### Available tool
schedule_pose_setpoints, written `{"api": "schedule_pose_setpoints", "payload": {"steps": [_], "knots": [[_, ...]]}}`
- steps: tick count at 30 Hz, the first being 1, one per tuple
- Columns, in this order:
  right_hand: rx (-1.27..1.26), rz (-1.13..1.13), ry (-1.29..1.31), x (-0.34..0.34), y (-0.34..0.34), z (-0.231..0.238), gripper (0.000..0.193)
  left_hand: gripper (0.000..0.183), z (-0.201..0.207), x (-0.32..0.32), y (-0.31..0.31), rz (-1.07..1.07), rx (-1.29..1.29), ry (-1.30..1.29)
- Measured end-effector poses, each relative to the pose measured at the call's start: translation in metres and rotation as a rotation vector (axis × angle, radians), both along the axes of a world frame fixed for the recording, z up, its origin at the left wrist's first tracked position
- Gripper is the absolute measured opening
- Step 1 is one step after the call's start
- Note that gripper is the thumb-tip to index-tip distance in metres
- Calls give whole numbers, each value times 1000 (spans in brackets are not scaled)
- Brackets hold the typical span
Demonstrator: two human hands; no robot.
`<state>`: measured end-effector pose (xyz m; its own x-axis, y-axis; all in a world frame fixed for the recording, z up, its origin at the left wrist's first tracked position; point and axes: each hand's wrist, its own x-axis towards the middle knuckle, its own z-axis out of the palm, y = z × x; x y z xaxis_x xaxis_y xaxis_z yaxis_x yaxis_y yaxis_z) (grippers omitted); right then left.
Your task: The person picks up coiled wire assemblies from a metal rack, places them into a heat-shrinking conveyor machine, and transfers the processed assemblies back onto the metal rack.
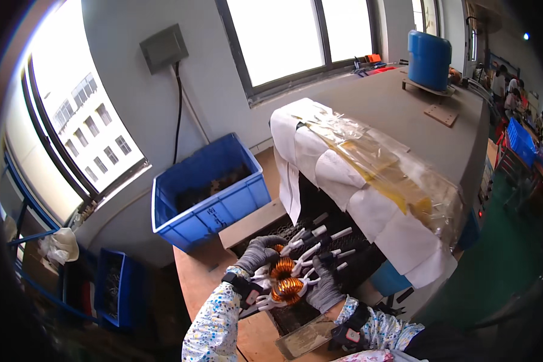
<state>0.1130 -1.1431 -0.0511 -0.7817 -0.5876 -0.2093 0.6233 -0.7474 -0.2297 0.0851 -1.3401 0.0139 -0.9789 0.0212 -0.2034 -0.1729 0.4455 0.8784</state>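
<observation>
Several ring-shaped copper-wound coils [288, 290] with white-sleeved leads [311, 250] lie between my gloved hands, low in the middle of the head view. My left hand [259, 253], in a grey glove, is closed around the left side of the coil group. On the right side, my right hand [326, 286], also grey-gloved, has its fingers bent against the coils and their leads. Some fingertips are hidden behind the coils. Beneath them is a dark mesh conveyor belt [282, 231] that runs under the machine's cover.
White sheets [338, 178] and clear plastic film [380, 163] drape the machine's opening. A blue crate [214, 211] with dark contents stands beyond my left hand. A blue drum [429, 60] sits on the machine top. Another blue bin [123, 289] is lower left.
</observation>
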Motion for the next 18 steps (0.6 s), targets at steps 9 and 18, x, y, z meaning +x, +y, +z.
{"api": "schedule_pose_setpoints", "payload": {"steps": [9, 18], "knots": [[28, 178, -114, -7, 13, 18, 32, 34, 42, -24, 45, -280, -446, 638], [1010, 233, 818, 7, 50, 41, 45, 42, -15, -113, 117, -315, -785, 960]]}}
